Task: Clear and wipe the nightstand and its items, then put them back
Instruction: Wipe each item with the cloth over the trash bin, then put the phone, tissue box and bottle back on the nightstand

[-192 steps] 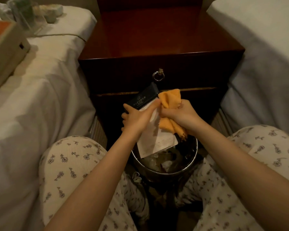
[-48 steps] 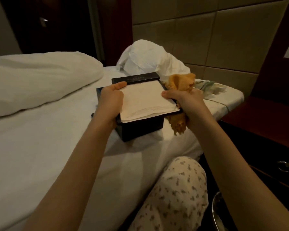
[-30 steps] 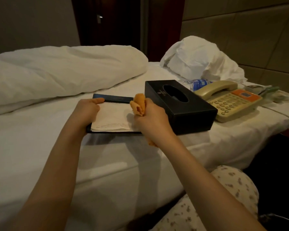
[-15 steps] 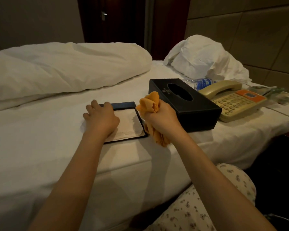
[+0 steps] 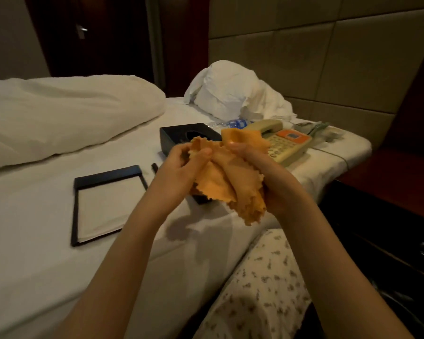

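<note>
Both hands hold an orange cloth (image 5: 227,184) in the air above the bed's near edge. My left hand (image 5: 181,167) pinches its upper left part and my right hand (image 5: 267,177) grips its right side. A black notepad holder with white paper (image 5: 103,204) lies flat on the white bed sheet (image 5: 34,228), left of my hands. A black pen (image 5: 154,167) lies just beyond it. Behind the cloth sit a black tissue box (image 5: 179,135), a beige telephone (image 5: 287,143) and a water bottle (image 5: 233,123). The dark red nightstand (image 5: 389,182) stands at the right.
A rolled white duvet (image 5: 59,113) lies across the bed at the left. A crumpled white pillow (image 5: 230,91) leans against the padded headboard (image 5: 328,57). Small wrapped items (image 5: 321,128) lie past the telephone. My knee in patterned trousers (image 5: 262,285) is below.
My left hand has let go of the notepad holder, which now lies on the bed, and has joined my right hand on the orange cloth, which is spread out between them.
</note>
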`<state>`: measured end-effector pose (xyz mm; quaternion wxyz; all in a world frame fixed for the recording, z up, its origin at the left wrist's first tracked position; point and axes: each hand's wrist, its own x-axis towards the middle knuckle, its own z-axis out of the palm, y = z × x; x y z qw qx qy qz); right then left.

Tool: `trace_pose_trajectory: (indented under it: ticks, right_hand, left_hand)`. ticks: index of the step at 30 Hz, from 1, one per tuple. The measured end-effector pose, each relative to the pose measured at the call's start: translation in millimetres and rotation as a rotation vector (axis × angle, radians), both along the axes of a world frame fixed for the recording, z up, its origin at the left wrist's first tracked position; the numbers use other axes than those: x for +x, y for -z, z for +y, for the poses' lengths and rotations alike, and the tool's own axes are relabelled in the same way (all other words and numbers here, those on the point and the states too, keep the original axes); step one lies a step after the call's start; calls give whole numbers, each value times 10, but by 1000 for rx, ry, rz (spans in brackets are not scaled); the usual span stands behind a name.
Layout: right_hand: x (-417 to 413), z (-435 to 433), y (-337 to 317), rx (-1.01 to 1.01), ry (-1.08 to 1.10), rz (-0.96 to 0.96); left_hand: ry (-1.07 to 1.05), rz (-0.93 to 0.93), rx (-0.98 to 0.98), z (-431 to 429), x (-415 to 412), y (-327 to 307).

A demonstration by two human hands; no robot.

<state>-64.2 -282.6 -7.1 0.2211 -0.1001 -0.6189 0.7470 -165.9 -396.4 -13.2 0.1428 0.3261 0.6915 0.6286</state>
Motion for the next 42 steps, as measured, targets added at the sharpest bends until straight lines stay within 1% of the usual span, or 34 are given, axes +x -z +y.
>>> trace_pose_trajectory:
  ticks: [3,4,7,8,13,18,22,26,29,33,35,38,40,42]
  right_hand:
    - [225,148,47,-24,90,21]
    - [290,204,73,-23,108,6]
    - [481,345,141,-59,222,-54]
    - [548,400,176,-65,259,-63]
    - [918,640,423,-103,481,-120]
    - [1350,738,756,-348,633,-53]
    - [1680,779,926,-428,754,47]
    - [1928,867,988,-539,897,60]
    - [2082,886,1008,-533,901,-72]
    - [2349,870,1158,-514,762,-221]
    - [2470,843,1235,-411,674,-301]
    - [2562,848,1322,-276,559,-387]
    - [2559,859,1322,-219,558,-415]
    - [2520,890,1273,-115,637,-450]
  left_hand:
    - [132,-254,61,277,222,18]
    - [160,-303,91,374,296,54]
    - [206,-268,15,621,541,204]
    - [215,-292,9,688,613,249]
    - [341,-529,3,999,859,409]
    - [447,-527,-50,1277,1150,632]
    - [506,-561,-102,1487,1306,792]
    - [538,-578,-141,1701,1420,857]
    - [605,-706,-140,1855,1502,878]
    - [687,-847,-187,2053,1599,857]
    - [704,-877,-206,2162,1629,842]
    - [747,-910,-184,2298,1693,833]
    - [794,-927,-185,2366,1748,835]
    - [829,-927,-213,2413,1803,819]
